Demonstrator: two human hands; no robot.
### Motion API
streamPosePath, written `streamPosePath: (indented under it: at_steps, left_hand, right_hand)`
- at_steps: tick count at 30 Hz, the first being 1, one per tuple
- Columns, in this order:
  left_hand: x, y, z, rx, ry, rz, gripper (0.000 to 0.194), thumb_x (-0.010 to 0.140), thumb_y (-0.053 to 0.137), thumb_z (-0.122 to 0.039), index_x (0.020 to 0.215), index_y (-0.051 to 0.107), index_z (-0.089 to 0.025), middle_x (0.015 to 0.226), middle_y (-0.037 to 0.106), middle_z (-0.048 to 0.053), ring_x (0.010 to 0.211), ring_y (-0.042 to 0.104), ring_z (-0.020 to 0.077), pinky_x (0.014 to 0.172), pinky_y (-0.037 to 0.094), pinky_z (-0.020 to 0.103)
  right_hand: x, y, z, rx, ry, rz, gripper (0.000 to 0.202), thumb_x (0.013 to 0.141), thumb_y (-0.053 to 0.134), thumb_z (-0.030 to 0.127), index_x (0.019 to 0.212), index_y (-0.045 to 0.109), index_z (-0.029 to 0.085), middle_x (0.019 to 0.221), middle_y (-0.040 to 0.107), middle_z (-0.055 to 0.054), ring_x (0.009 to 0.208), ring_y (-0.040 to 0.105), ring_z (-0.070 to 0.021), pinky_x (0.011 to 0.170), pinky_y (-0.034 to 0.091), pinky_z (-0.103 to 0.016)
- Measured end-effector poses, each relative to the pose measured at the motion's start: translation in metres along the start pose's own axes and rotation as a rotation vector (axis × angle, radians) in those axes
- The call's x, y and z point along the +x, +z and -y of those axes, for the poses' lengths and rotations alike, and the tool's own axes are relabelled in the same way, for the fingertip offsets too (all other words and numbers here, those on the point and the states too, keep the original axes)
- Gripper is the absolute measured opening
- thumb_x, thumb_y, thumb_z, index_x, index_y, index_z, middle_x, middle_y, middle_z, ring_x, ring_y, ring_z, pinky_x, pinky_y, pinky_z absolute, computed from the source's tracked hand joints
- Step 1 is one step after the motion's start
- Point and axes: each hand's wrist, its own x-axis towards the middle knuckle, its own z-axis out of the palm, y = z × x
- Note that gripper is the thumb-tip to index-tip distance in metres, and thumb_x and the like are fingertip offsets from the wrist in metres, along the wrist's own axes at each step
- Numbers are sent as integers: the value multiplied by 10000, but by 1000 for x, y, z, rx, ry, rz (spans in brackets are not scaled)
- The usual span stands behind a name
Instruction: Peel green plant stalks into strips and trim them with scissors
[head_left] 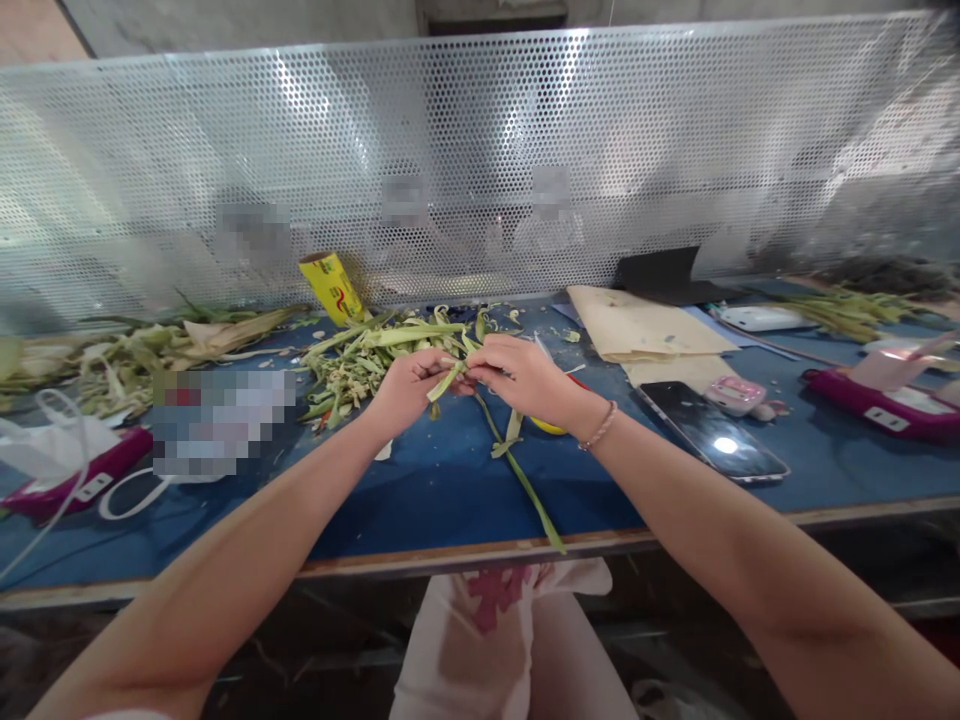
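Close together above the blue tabletop, my left hand (409, 392) and my right hand (517, 372) pinch a plant stem between them. A pale green leaf piece (446, 382) of it sticks out between my fingers. The long green stalk (525, 480) runs down from beneath my right hand to the table's front edge; whether it is joined to the held part is hidden. Just behind my hands lies a heap of green plant scraps (360, 365). Something yellow and red (546, 425) is partly covered by my right hand.
A yellow tube (332, 288) leans against the perforated metal panel (480, 150). Right of my arm lie a phone (712, 430), a pink case (736, 394), beige paper (652, 325) and a purple box (885, 410). On the left are more plant scraps (127, 360) and another purple box (82, 485).
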Motion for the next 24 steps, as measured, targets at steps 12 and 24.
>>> streamPosePath:
  at_steps: [12,24]
  left_hand:
    - [0,1,6,-116,47,-24,184,616,661,-299,685,576,-151,635,642,2,593,626,128,666,528,296]
    - [3,0,8,150,183,-157,168,666,598,-228,822,626,-172,836,648,32,768,584,127,777,451,283]
  right_hand:
    - [0,-9,-4,11,-31,50,147,818,425,131,812,570,161,699,507,-17,669,464,-109,617,374,-233]
    - [-3,4,0,-51,46,-80,89,812,465,181,755,531,162,707,519,-22,674,488,-115,629,397,-244]
